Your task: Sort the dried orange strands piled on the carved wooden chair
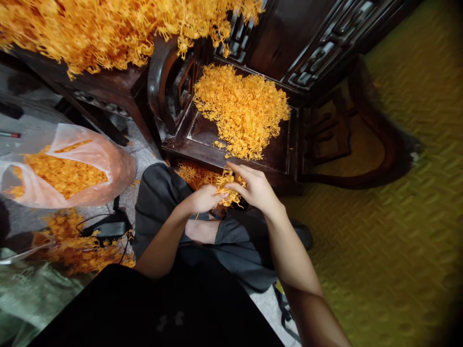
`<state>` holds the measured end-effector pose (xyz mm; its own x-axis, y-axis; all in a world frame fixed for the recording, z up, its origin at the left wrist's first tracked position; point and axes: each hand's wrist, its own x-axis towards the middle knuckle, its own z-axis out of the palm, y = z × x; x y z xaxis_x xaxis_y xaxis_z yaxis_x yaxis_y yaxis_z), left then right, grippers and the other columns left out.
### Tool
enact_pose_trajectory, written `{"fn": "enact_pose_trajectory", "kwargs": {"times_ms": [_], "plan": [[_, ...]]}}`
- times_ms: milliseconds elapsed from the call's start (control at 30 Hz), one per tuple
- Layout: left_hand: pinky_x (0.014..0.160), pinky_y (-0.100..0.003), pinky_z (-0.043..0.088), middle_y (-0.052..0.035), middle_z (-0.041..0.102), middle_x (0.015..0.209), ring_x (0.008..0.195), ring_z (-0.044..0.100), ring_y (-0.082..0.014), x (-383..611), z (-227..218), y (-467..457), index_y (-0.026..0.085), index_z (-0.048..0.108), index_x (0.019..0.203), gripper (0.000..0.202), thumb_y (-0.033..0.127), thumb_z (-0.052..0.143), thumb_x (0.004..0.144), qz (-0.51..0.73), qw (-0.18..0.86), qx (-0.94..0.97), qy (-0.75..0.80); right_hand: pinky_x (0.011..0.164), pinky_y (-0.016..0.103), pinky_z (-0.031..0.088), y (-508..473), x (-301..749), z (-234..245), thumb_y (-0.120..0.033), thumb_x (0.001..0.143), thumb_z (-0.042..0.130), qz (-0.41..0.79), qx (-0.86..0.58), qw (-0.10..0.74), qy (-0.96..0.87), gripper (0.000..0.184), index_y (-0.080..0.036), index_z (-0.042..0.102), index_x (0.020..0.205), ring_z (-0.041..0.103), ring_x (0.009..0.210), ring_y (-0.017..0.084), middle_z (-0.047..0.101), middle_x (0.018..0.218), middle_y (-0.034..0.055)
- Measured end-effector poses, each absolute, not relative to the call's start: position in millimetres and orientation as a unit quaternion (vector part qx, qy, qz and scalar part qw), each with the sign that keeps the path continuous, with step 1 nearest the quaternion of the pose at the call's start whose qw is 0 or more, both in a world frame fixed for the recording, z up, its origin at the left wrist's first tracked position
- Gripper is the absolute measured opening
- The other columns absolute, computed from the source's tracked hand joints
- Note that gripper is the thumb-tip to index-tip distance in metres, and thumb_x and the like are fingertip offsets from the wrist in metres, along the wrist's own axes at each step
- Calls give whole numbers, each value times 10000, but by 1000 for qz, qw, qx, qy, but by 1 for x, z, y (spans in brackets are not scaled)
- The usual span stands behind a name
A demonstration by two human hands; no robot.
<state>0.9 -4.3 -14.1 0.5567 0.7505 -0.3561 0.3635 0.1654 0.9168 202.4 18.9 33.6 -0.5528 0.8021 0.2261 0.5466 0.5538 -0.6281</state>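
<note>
Above my crossed legs, my left hand [204, 198] is closed on a small bunch of orange, spidery plastic-looking pieces [230, 187]. My right hand [257, 187] wraps thumb and fingers round the same bunch from the right. Its index finger reaches towards the front edge of a dark wooden chair [202, 153]. On that chair's seat, just beyond my hands, lies a heap of similar orange pieces [249, 113]. More orange pieces [195, 176] lie beneath the seat, partly hidden by my left hand and knee.
A large orange pile [108, 29] covers a dark wooden table [108, 82] at upper left. An open translucent bag [121, 161] with orange pieces stands on the floor at left. Near it are loose orange pieces [72, 246] and a black object [110, 226]. A yellow-green textured surface [379, 241] spans the right.
</note>
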Motion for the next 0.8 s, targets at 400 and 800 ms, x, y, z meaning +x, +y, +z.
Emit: {"fn": "enact_pose_trajectory", "kwargs": {"times_ms": [400, 800], "plan": [[487, -254, 268, 37, 453, 528, 491, 389, -99, -3, -41, -10, 200, 487, 631, 442, 540, 570, 901, 163, 664, 545, 486, 423, 239, 390, 39, 217, 97, -458, 995, 615, 305, -443, 636, -553, 289, -244, 511, 831, 539, 506, 94, 685, 907, 22], [490, -260, 300, 18, 491, 520, 481, 415, -106, 1, -14, -6, 190, 510, 606, 462, 542, 522, 905, 158, 658, 581, 453, 716, 342, 506, 29, 184, 40, -461, 977, 647, 208, -516, 445, -702, 277, -223, 664, 835, 602, 716, 180, 647, 773, 38]]}}
